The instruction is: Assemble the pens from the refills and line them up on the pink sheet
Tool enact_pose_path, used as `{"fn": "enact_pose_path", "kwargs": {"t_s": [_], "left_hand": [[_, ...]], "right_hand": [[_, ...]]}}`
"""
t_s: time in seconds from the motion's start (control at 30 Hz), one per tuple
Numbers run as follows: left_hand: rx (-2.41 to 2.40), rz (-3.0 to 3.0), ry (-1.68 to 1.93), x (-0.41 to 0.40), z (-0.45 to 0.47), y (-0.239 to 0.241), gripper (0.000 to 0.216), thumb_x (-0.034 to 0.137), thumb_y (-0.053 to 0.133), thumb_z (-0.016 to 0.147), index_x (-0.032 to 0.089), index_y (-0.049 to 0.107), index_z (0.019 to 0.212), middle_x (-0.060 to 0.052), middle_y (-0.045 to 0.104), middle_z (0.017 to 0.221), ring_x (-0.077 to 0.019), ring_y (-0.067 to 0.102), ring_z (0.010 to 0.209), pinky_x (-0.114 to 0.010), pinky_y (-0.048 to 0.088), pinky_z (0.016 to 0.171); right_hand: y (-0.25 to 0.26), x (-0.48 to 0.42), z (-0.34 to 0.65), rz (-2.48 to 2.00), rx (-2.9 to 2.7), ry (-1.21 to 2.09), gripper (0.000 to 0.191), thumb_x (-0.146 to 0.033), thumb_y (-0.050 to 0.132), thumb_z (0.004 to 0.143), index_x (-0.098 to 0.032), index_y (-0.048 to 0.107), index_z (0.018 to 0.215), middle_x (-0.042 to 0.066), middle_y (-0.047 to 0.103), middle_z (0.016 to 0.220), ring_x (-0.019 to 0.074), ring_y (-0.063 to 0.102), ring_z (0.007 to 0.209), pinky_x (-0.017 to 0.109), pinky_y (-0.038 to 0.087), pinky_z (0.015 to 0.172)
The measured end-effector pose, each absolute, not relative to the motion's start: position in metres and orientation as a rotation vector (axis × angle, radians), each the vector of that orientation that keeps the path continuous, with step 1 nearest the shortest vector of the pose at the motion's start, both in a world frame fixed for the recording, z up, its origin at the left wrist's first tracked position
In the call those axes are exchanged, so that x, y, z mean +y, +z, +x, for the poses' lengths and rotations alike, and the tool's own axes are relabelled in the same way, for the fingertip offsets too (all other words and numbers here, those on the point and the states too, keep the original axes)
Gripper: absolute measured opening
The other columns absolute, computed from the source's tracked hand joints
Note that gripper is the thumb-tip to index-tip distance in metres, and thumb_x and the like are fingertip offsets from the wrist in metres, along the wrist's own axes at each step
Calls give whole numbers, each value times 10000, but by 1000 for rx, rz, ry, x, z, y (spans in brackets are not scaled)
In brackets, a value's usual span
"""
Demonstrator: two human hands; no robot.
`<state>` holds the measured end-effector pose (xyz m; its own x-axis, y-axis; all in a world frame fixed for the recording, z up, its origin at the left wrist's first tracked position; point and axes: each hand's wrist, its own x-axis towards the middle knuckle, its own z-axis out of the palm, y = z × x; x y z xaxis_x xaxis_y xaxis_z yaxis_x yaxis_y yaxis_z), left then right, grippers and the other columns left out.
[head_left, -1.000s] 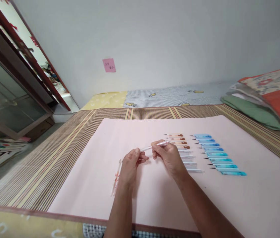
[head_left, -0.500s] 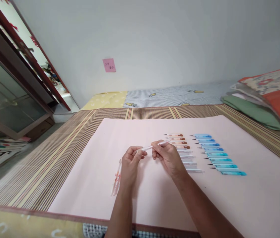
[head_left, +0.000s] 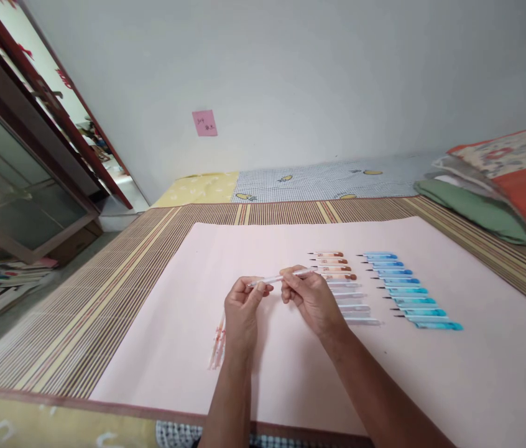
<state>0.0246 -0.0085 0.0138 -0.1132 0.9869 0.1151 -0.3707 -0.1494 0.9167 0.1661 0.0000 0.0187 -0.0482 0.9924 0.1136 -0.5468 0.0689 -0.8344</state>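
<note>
Both hands hold one thin white pen (head_left: 276,278) level above a pale pink sheet (head_left: 174,323). My left hand (head_left: 240,310) pinches its left end and my right hand (head_left: 310,298) grips its right part. Just right of my right hand lies a row of brown-capped and clear pens (head_left: 337,269). Further right is a row of several blue pens (head_left: 400,287). A few clear pens with orange marks (head_left: 217,341) lie on the sheet left of my left wrist.
The pink sheet lies on a striped woven mat (head_left: 81,311) over a bed. Folded bedding (head_left: 500,186) is piled at the right. A glass-fronted cabinet (head_left: 15,180) and stacked books (head_left: 6,280) stand at the left.
Both hands and the pen have shifted slightly left. My left fingers have slid along the pen's left end.
</note>
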Motion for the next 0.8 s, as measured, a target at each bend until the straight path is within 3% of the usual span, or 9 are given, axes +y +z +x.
{"fn": "enact_pose_path", "kwargs": {"t_s": [0.1, 0.27, 0.63, 0.8], "left_hand": [[842, 819, 1546, -6, 24, 14, 259, 371, 832, 735, 157, 699, 792, -40, 724, 748, -130, 634, 707, -249, 485, 727], [789, 772, 1528, -5, 18, 15, 232, 343, 826, 756, 151, 705, 799, -45, 732, 772, -127, 658, 738, -228, 498, 707], [703, 785, 1479, -10, 19, 18, 215, 311, 836, 756, 149, 716, 829, -56, 751, 796, -132, 682, 744, -248, 530, 758], [697, 778, 1474, -10, 19, 17, 212, 322, 818, 776, 151, 694, 795, -49, 738, 776, -117, 661, 711, -230, 523, 727]], "right_hand": [[20, 0, 169, -616, -886, 1463, 334, -488, 757, 815, -167, 751, 910, 23, 649, 727, 130, 564, 590, 268, 460, 566], [22, 3, 179, -544, -866, 1589, 622, -691, 485, 909, -159, 772, 1056, 86, 672, 817, 172, 570, 659, 310, 484, 627], [23, -3, 179, -430, -802, 1787, 568, -690, 520, 877, -206, 771, 1037, 40, 581, 752, 174, 520, 666, 332, 458, 690], [23, -5, 179, -393, -887, 1782, 647, -743, 486, 862, -200, 760, 1083, 71, 634, 838, 197, 564, 725, 355, 464, 729]]}}
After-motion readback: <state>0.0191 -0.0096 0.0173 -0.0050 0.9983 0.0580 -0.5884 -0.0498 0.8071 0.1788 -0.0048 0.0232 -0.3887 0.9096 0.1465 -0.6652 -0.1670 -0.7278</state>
